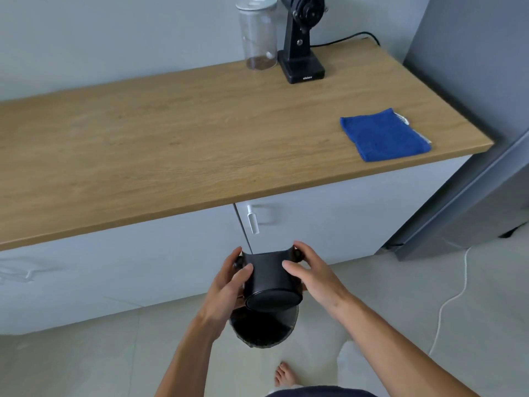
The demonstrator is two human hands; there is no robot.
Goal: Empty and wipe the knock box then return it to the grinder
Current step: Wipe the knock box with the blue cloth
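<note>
The black knock box [269, 282] is tipped over with its flat base turned toward me and its mouth facing away and down. My left hand [229, 282] grips its left side and my right hand [312, 273] grips its right side. Directly beneath it on the floor stands a round black bin [262, 329] with a dark inside. The black grinder [300, 38] stands at the back of the wooden counter [171, 144]. A folded blue cloth [383, 134] lies near the counter's right end.
A clear lidded jar [259, 32] with a few beans stands left of the grinder. White cabinet doors [315, 224] sit under the counter. A grey fridge [481, 110] is on the right, with a white cable [449, 299] on the tiled floor. My bare foot [283, 373] shows below.
</note>
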